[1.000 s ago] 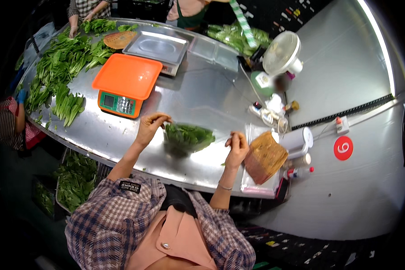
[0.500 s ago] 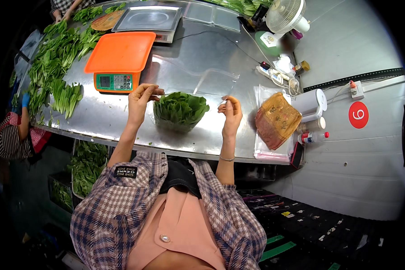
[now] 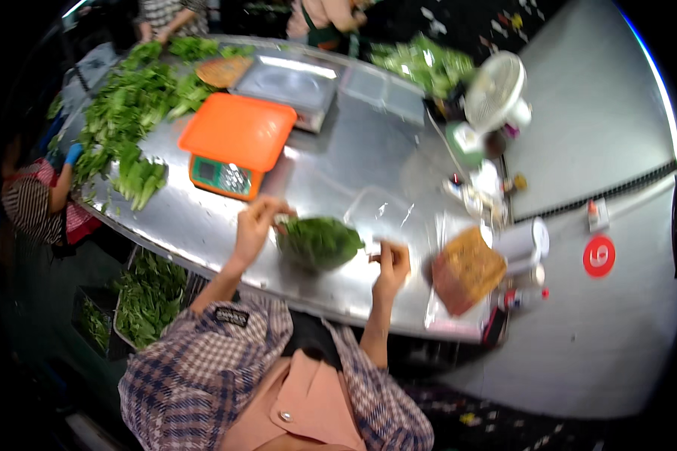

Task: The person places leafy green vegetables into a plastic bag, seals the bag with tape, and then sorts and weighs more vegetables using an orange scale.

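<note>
Leafy greens in a clear bag (image 3: 320, 242) sit on the steel counter (image 3: 203, 225), just in front of the person and between both hands. Left hand (image 3: 254, 225) pinches the bag's left edge with curled fingers; right hand (image 3: 393, 264) is closed at the bag's right end, seemingly pinching the plastic. An orange scale (image 3: 235, 143) stands just beyond, loose greens (image 3: 128, 120) are heaped farther left, and a brown woven block (image 3: 468, 269) lies to the right.

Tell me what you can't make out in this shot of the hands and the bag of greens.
Head view only:
- Right hand: what it pinches is motion-blurred and too small.
- Bag of greens: whether open or sealed is blurred; left hand covers its edge.
- Orange scale: display is too small.
</note>
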The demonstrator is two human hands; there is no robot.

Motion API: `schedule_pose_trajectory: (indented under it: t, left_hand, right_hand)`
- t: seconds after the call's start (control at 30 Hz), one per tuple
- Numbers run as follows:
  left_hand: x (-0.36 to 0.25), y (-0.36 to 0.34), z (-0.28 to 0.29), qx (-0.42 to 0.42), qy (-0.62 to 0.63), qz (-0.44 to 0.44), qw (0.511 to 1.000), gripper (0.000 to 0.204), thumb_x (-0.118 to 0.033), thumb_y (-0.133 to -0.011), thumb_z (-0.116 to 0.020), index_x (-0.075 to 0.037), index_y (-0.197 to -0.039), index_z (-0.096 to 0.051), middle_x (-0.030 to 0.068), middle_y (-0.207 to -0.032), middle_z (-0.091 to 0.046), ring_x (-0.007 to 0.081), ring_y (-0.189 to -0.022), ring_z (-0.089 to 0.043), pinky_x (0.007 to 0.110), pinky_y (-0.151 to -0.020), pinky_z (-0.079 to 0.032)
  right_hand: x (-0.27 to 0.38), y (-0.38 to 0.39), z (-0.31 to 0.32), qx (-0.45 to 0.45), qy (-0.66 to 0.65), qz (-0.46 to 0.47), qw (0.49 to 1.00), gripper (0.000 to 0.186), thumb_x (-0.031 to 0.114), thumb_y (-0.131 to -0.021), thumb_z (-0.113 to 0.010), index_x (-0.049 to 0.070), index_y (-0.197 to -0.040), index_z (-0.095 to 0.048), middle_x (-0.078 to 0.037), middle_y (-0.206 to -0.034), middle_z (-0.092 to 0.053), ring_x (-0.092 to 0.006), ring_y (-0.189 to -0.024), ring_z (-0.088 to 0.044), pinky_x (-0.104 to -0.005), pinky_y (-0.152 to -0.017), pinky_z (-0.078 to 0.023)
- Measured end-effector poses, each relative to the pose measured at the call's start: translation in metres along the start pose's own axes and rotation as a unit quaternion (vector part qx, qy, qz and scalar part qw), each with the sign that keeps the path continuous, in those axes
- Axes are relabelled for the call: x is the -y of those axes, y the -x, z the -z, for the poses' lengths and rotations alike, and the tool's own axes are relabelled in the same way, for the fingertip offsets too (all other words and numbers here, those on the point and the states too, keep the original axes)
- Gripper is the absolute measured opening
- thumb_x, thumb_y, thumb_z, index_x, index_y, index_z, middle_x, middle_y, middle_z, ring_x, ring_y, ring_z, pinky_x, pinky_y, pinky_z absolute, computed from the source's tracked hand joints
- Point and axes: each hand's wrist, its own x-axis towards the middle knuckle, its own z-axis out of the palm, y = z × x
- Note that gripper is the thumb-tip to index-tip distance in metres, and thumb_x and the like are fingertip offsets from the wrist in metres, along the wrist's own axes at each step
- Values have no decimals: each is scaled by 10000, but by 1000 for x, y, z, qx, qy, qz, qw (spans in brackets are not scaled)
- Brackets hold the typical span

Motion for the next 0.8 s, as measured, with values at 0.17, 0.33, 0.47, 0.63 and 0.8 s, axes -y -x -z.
schedule_pose_trajectory:
  t: [0.17, 0.33, 0.47, 0.63, 0.8]
  left_hand:
    - [10, -11, 10, 12, 91, 47, 995, 159, -105, -863, -463, 39, -851, -530, 124, -767, -605, 175, -736, -615, 267, -598, -520]
    - [0, 18, -3, 70, 2, -27, 997, 173, -87, -866, -449, 50, -801, -533, 120, -713, -603, 174, -663, -614, 280, -612, -516]
    - [24, -10, 16, 7, 132, 106, 986, 174, -124, -861, -473, 38, -819, -519, 126, -711, -596, 181, -663, -615, 276, -584, -516]
    - [37, -50, -3, 25, 89, 63, 994, 212, -169, -862, -470, 35, -848, -524, 118, -713, -587, 192, -685, -616, 268, -605, -511]
    - [14, -102, -12, 38, 117, -20, 992, 203, -170, -868, -474, 16, -919, -538, 95, -754, -601, 174, -684, -615, 281, -631, -509]
  right_hand:
    - [2, -5, 0, 37, -53, 26, 998, 83, 69, -854, -455, -13, -843, -442, -167, -774, -590, -185, -533, -578, -260, -499, -491]
    - [8, 9, 3, 48, -74, 28, 996, 93, 97, -870, -446, 13, -838, -425, -128, -672, -564, -171, -517, -568, -252, -476, -481]
    - [-10, -10, 10, 27, -68, -42, 996, 81, 82, -868, -426, 2, -875, -417, -178, -729, -582, -199, -578, -588, -278, -515, -488]
    - [-16, -51, 11, 11, -111, -15, 994, 73, 71, -859, -458, 4, -876, -434, -150, -764, -578, -218, -629, -598, -297, -574, -499]
    - [-4, -112, -8, 97, -227, 33, 968, 47, 67, -856, -473, 30, -885, -478, -123, -795, -594, -183, -695, -601, -275, -621, -507]
